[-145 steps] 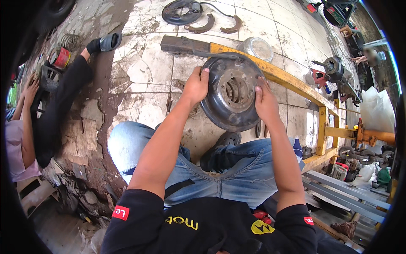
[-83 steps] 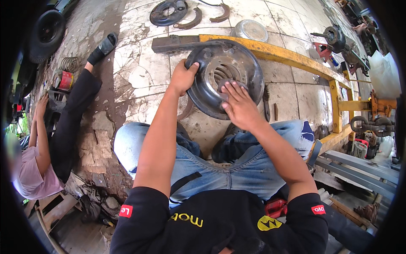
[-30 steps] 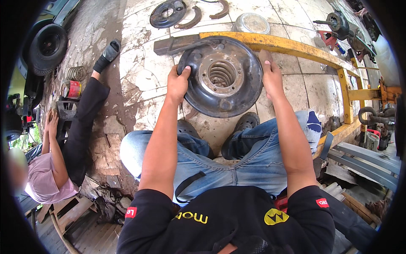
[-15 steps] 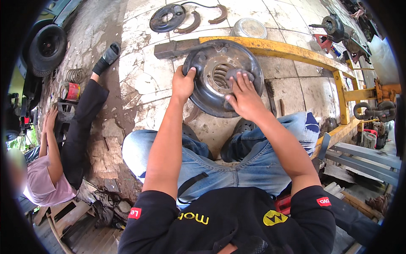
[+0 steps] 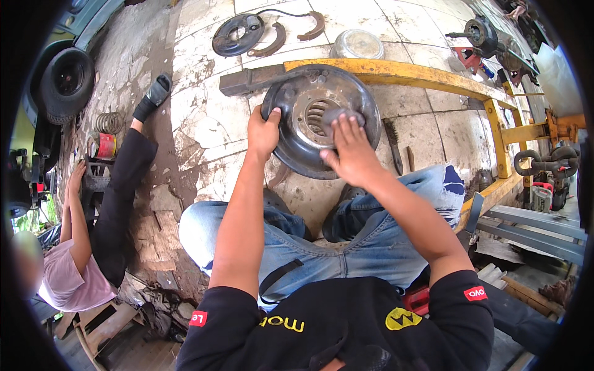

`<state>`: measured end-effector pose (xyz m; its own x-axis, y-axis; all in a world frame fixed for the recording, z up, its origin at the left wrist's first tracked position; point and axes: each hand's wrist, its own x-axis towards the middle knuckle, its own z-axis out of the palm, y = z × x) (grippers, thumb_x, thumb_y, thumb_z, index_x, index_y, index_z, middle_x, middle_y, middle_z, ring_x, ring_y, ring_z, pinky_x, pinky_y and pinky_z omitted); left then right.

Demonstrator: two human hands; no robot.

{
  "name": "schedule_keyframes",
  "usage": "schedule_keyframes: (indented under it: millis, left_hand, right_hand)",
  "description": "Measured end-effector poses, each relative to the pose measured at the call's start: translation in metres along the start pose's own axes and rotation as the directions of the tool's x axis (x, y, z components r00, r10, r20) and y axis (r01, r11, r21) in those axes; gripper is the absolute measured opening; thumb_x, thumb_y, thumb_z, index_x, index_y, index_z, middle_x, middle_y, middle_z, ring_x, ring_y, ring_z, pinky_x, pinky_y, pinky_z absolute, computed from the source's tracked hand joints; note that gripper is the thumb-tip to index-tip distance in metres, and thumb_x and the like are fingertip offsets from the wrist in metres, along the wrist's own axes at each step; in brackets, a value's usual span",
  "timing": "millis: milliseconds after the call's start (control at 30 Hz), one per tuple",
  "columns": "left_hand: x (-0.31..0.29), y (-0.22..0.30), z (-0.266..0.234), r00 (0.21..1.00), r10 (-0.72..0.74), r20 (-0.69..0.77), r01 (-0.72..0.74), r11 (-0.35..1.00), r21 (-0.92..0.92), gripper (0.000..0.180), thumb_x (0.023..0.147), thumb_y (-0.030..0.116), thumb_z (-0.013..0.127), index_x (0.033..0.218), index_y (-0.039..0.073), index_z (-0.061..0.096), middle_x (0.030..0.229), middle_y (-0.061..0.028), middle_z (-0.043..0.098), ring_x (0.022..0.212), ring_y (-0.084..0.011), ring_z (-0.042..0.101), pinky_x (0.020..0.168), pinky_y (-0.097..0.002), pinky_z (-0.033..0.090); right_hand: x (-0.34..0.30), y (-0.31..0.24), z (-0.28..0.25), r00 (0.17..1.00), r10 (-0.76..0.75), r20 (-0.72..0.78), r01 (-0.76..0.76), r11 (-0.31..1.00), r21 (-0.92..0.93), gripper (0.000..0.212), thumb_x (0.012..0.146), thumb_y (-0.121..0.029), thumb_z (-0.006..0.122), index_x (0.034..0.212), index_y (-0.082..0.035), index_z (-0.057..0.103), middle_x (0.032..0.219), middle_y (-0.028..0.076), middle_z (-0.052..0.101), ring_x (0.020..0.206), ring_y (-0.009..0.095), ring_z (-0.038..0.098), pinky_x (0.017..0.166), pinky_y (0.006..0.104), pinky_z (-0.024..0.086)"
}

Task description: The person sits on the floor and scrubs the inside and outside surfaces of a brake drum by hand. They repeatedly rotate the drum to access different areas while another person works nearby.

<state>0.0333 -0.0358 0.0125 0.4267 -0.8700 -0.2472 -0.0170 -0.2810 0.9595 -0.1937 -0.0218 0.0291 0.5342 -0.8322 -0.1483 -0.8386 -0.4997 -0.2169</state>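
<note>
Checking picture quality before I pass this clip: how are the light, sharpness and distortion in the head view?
Head view: bright, even daylight with soft shadows; the round dark metal brake drum and both hands, left hand and right hand, are sharp; fisheye bends the long yellow steel beam toward the rim; black vignette fills the corners; the seated person at the left edge is smeared.

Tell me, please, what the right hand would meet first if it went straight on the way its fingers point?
Probably the ribbed centre bore of the brake drum: the right hand already rests at it, though depth is unclear.

Your right hand (image 5: 349, 151) covered part of the brake drum's (image 5: 318, 117) hub; what its fingers pressed there stayed unclear.
</note>
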Motion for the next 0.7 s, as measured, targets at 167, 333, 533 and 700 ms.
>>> schedule_keyframes:
  millis: [167,333,533,700]
  left_hand:
    - [0.006,-0.007,-0.005,0.998,0.040,0.058,-0.042,0.998,0.036,0.039,0.096,0.018,0.056,0.123,-0.008,0.051,0.108,-0.0180,0.064,0.091,-0.0220,0.063,0.077,-0.0340,0.052]
    - [0.004,-0.004,-0.003,1.000,0.008,0.012,-0.008,1.000,-0.005,0.033,0.093,0.017,0.059,0.115,-0.007,0.057,0.102,-0.0160,0.067,0.089,-0.0216,0.062,0.082,-0.0334,0.048]
    - [0.002,0.001,-0.001,0.999,0.034,-0.003,-0.034,0.999,0.019,0.033,0.092,0.017,0.059,0.115,-0.007,0.057,0.102,-0.0166,0.066,0.089,-0.0221,0.062,0.082,-0.0333,0.048]
    - [0.004,-0.005,-0.002,0.998,0.067,0.011,-0.067,0.998,-0.014,0.033,0.092,0.018,0.059,0.114,-0.007,0.058,0.101,-0.0165,0.067,0.089,-0.0223,0.062,0.081,-0.0333,0.048]
  right_hand:
    - [0.003,0.015,-0.009,0.998,0.042,0.040,-0.045,0.996,0.079,0.081,0.099,-0.059,0.024,0.151,0.004,0.017,0.159,0.023,0.009,0.148,0.036,0.006,0.119,0.0468,0.013]
    - [-0.013,-0.001,-0.007,0.989,-0.096,0.110,0.092,0.995,0.042,0.080,0.099,-0.058,0.025,0.150,0.002,0.020,0.158,0.023,0.013,0.148,0.035,0.009,0.120,0.0463,0.013]
    - [-0.015,-0.005,-0.004,0.994,-0.079,0.075,0.079,0.997,0.006,0.080,0.099,-0.058,0.026,0.150,0.004,0.020,0.158,0.022,0.014,0.148,0.034,0.009,0.120,0.0455,0.012]
    - [-0.015,0.004,-0.006,0.982,-0.176,0.069,0.175,0.984,0.027,0.075,0.099,-0.056,0.030,0.150,-0.002,0.025,0.158,0.017,0.019,0.148,0.033,0.012,0.120,0.0443,0.014]
